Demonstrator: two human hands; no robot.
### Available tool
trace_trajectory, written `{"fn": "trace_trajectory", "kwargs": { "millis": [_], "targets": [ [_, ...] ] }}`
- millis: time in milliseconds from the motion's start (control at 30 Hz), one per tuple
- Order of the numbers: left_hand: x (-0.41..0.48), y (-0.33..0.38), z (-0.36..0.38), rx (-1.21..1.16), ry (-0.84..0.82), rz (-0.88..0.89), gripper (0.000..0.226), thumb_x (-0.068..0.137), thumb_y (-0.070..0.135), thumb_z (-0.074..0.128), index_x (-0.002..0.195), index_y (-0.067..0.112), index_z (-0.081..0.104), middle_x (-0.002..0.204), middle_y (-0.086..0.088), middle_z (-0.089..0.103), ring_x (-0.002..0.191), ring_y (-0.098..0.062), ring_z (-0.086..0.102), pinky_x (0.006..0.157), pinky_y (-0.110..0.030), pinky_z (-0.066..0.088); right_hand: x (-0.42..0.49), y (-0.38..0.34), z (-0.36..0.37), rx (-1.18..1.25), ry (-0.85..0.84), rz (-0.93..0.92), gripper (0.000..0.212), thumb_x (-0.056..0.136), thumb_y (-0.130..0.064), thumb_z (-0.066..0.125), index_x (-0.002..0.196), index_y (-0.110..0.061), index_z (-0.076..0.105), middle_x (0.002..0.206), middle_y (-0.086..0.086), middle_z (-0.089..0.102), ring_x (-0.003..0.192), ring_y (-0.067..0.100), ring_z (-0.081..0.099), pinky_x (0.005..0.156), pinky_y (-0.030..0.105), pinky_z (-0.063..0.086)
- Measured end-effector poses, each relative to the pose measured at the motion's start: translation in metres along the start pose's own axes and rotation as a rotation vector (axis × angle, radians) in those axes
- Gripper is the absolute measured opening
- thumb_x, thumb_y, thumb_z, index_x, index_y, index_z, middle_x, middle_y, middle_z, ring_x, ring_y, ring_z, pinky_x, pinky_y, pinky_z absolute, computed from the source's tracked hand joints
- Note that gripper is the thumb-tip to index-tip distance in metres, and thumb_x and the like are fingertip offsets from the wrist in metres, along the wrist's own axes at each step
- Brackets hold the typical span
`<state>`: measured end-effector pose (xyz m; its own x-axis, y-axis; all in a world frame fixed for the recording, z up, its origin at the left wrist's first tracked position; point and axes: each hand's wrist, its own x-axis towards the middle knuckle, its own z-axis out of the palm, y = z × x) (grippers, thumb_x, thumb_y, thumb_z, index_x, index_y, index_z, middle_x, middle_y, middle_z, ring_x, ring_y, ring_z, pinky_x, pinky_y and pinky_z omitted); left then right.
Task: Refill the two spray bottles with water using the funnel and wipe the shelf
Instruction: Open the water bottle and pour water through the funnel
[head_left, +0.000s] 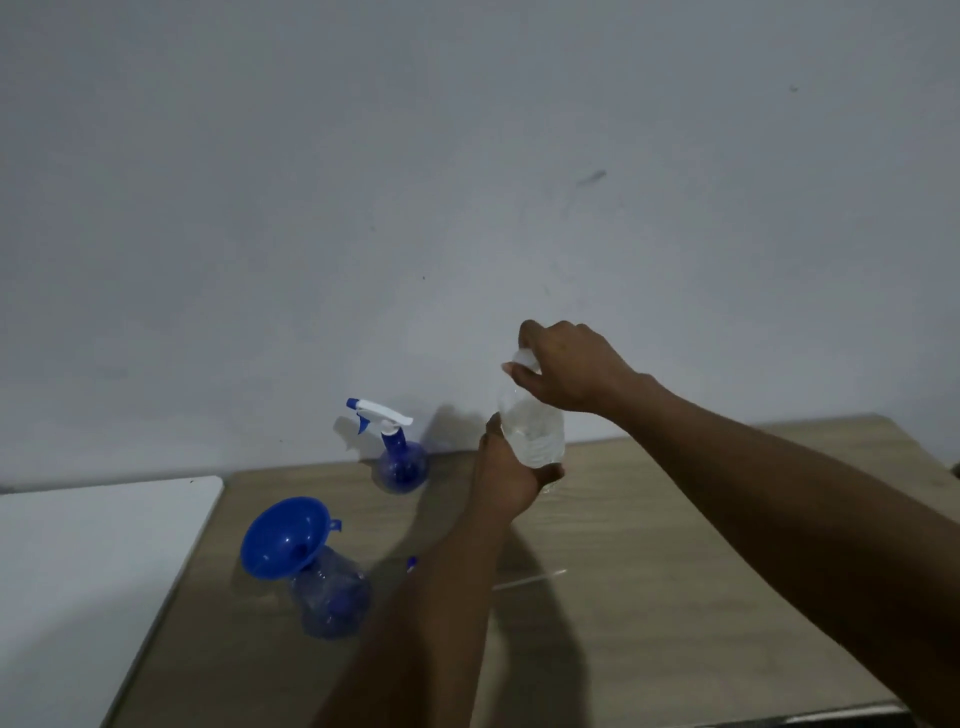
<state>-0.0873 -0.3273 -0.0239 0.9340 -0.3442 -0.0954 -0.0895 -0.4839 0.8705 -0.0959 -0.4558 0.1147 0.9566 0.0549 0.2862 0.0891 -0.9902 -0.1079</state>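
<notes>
We had our left hand (511, 470) wrapped round the lower body of the clear water bottle (535, 434), fingers & thumb curled on it. It held the bottle upright over the back of the wooden shelf (675, 545), prob. to brace it vs. twisting. Whether the base touched the wood we couldn't tell. Our right hand (569, 366) sat on top, fingertips bunched & pinching the white cap (522, 359). We couldn't tell if the cap was tight or loose. We took this for the uncapping step, i.e. pour not yet begun.

The blue funnel (285, 535) stood w/ its spout in the neck of the near spray bottle (332, 597), tipped a bit leftward, at the shelf's front-left. It was likely parked there so water could go straight in w/o a spare hand. A spray head (412, 563), prob. that bottle's, lay on the shelf near it, mostly hidden behind our left forearm. Its dip tube (530, 579) poked out to the right.

The far spray bottle (400, 462) stood by the wall (467, 156) w/ its trigger head on, apart from the funnel, so we judged it 2nd in line. No cloth was in view for the wipe. A white surface (78, 571) adjoined the shelf at left.
</notes>
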Motion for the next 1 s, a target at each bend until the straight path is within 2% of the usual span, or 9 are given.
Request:
{"fn": "trace_trajectory", "kwargs": {
  "millis": [100,267,433,600,667,733,800,900,1000],
  "targets": [
    [-0.016,-0.007,0.002,-0.05,0.063,-0.015,0.09,0.054,0.057,0.088,0.129,0.036,0.042,0.12,0.009,0.06,0.112,-0.018,0.061,0.093,-0.037,0.053,-0.019,-0.01,-0.001,0.038,0.036,-0.066,0.044,0.096,-0.054,0.051,0.106,-0.012,0.054,0.09,0.011,0.067,0.078,0.032,0.062,0.065,0.036,0.046],
    [-0.035,-0.017,-0.014,0.132,0.147,0.021,0.085,0.057,0.065,0.084,0.124,0.029,0.044,0.118,0.006,0.064,0.106,-0.016,0.063,0.09,-0.037,0.055,-0.037,-0.021,-0.013,0.206,-0.032,-0.023,0.043,0.094,-0.055,0.055,0.106,-0.014,0.058,0.087,0.004,0.067,0.081,0.025,0.061,0.074,0.038,0.051],
    [-0.045,-0.022,-0.027,0.284,0.084,0.004,0.089,0.056,0.069,0.081,0.127,0.027,0.048,0.114,0.012,0.062,0.095,-0.006,0.057,0.079,-0.022,0.044,-0.034,-0.041,-0.021,0.046,-0.062,-0.039,0.052,0.091,-0.066,0.053,0.1,-0.015,0.055,0.086,0.001,0.056,0.079,0.024,0.055,0.065,0.032,0.04],
    [-0.056,-0.024,-0.032,0.211,0.07,-0.034,0.086,0.053,0.068,0.08,0.125,0.031,0.05,0.113,0.013,0.064,0.103,-0.012,0.064,0.087,-0.032,0.054,-0.022,-0.041,-0.033,0.21,-0.385,-0.211,0.024,0.097,-0.042,0.059,0.107,-0.021,0.052,0.099,-0.005,0.053,0.096,0.023,0.056,0.075,0.032,0.039],
    [-0.059,-0.023,-0.031,0.201,0.062,-0.01,0.086,0.054,0.064,0.082,0.127,0.03,0.05,0.116,0.012,0.064,0.105,-0.011,0.063,0.092,-0.034,0.054,-0.018,-0.038,-0.044,0.219,-0.487,-0.267,0.029,0.096,-0.038,0.062,0.12,-0.024,0.052,0.106,-0.009,0.051,0.1,0.02,0.055,0.081,0.031,0.04],
    [-0.061,-0.021,-0.029,0.185,0.075,0.007,0.087,0.054,0.061,0.085,0.127,0.028,0.051,0.117,0.01,0.065,0.105,-0.011,0.063,0.092,-0.036,0.054,-0.017,-0.04,-0.049,0.139,-0.479,-0.22,0.048,0.092,-0.054,0.061,0.129,-0.025,0.047,0.107,-0.007,0.051,0.098,0.019,0.053,0.082,0.033,0.041],
    [-0.061,-0.018,-0.027,0.188,0.071,0.025,0.087,0.056,0.057,0.086,0.128,0.024,0.05,0.118,0.006,0.065,0.106,-0.015,0.063,0.093,-0.038,0.054,-0.017,-0.044,-0.048,-0.06,-0.403,-0.137,0.053,0.091,-0.067,0.053,0.115,-0.021,0.05,0.104,0.0,0.055,0.092,0.022,0.053,0.076,0.035,0.042],
    [-0.061,-0.018,-0.026,0.178,0.052,0.025,0.088,0.059,0.054,0.087,0.13,0.024,0.045,0.122,0.004,0.063,0.11,-0.019,0.061,0.095,-0.04,0.052,-0.017,-0.047,-0.046,-0.089,-0.357,-0.208,0.031,0.097,-0.05,0.056,0.097,-0.019,0.053,0.106,0.005,0.061,0.09,0.023,0.051,0.074,0.033,0.038],
    [-0.06,-0.022,-0.028,0.155,0.053,0.025,0.092,0.055,0.057,0.087,0.13,0.028,0.043,0.122,0.006,0.064,0.11,-0.018,0.062,0.095,-0.042,0.053,-0.016,-0.043,-0.052,0.07,-0.42,-0.306,0.021,0.093,-0.029,0.068,0.11,-0.019,0.061,0.103,-0.005,0.053,0.098,0.018,0.051,0.078,0.029,0.039]
  ]
}}
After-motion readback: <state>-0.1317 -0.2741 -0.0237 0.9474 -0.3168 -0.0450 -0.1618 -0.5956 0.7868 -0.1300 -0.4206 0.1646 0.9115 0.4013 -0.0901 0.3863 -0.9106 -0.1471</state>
